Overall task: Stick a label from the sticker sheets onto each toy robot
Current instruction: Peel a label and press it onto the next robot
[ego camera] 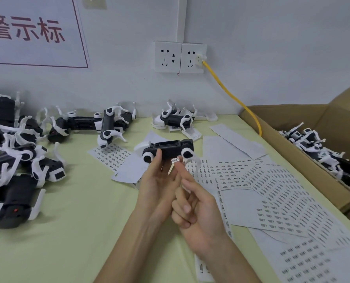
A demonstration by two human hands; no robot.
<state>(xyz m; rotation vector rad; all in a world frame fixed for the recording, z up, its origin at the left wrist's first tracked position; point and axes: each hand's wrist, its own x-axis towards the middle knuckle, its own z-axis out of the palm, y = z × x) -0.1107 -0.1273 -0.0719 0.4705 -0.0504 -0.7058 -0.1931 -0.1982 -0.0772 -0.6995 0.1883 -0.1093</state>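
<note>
My left hand (157, 186) holds a black-and-white toy robot (168, 151) above the table, belly side up, thumb on its left end. A small white label (175, 160) sits on the tip of my right index finger, just under the robot's lower edge. My right hand (194, 209) has the index finger stretched out and the other fingers curled. A thin pale strip hangs beside the label between the two hands. Sticker sheets (272, 184) with rows of small labels lie spread over the table to the right.
Several toy robots (21, 160) lie piled at the left and along the wall (113, 123). A cardboard box (321, 144) with more robots stands at the right. A yellow cable (231, 94) runs from the wall socket (180, 57) behind the box. The yellow-green tabletop (78, 231) is in front.
</note>
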